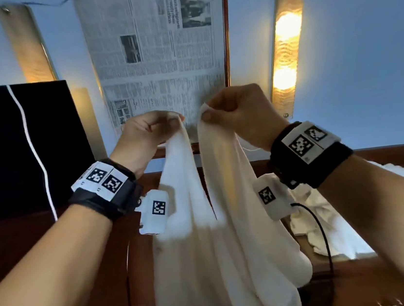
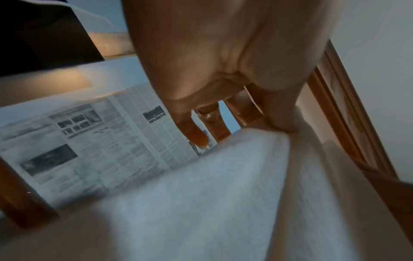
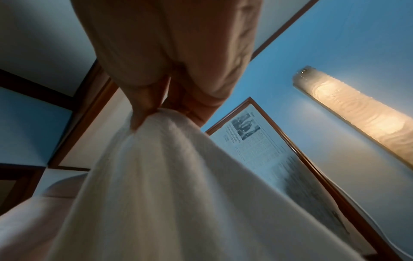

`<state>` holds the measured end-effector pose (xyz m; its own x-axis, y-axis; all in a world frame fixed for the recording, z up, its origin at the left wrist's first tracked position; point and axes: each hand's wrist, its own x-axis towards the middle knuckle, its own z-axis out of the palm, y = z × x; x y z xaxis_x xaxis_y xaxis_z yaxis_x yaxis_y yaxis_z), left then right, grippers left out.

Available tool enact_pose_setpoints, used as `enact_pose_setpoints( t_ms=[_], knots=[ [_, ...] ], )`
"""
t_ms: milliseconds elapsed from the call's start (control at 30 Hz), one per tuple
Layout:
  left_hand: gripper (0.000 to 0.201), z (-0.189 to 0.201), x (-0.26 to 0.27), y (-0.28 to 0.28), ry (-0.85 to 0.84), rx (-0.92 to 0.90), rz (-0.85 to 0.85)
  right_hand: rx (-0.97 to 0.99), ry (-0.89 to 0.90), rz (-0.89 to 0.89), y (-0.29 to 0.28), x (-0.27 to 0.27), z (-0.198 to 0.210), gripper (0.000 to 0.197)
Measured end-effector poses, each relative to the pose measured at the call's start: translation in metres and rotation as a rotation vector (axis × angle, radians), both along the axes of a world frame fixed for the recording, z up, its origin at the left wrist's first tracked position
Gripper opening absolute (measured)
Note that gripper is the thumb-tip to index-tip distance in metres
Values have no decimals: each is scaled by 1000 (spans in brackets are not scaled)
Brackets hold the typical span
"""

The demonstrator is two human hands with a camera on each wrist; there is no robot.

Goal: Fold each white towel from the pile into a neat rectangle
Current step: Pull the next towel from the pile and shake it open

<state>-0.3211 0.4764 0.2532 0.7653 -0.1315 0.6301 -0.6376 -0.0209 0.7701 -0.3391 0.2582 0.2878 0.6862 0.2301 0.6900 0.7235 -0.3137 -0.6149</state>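
Note:
A white towel [image 1: 214, 240] hangs in the air in front of me, held up by its top edge. My left hand [image 1: 150, 131] pinches one top corner and my right hand [image 1: 236, 113] pinches the other, a short gap apart at chest height. In the left wrist view the left hand [image 2: 279, 123] pinches the towel [image 2: 212, 194] between thumb and fingers. From the right wrist, the right hand [image 3: 147, 113] is seen gripping a bunched corner of the towel [image 3: 178, 194]. More white towels [image 1: 331, 221] lie in a pile lower right.
A framed newspaper [image 1: 157, 46] hangs on the blue wall ahead, with lit wall lamps [image 1: 284, 48] on either side. A dark screen [image 1: 17, 150] with a white cable stands at left. A dark wooden surface [image 1: 17, 251] runs below the hands.

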Motion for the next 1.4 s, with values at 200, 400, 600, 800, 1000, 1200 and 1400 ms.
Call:
enact_pose_setpoints(
  t_ms=[200,400,600,800,1000,1200,1400],
  knots=[
    [8,12,0,-27,11,-23,-87,-34,-2,56,-2,-8,18,11],
    [27,21,-3,-45,46,-100,-227,-69,2,29,-20,-11,24,12],
    [38,27,-7,-52,95,-47,-262,47,101,80,-23,-15,17,12],
    [52,33,-7,-49,107,-25,-254,103,119,111,-17,-13,17,11],
    [60,31,5,-38,139,14,-155,137,284,319,0,-10,8,14],
    [34,25,4,-26,207,97,-113,145,342,283,7,1,-2,14],
    [30,7,-14,-34,437,-95,-302,27,171,81,6,15,-10,23]
  ],
)
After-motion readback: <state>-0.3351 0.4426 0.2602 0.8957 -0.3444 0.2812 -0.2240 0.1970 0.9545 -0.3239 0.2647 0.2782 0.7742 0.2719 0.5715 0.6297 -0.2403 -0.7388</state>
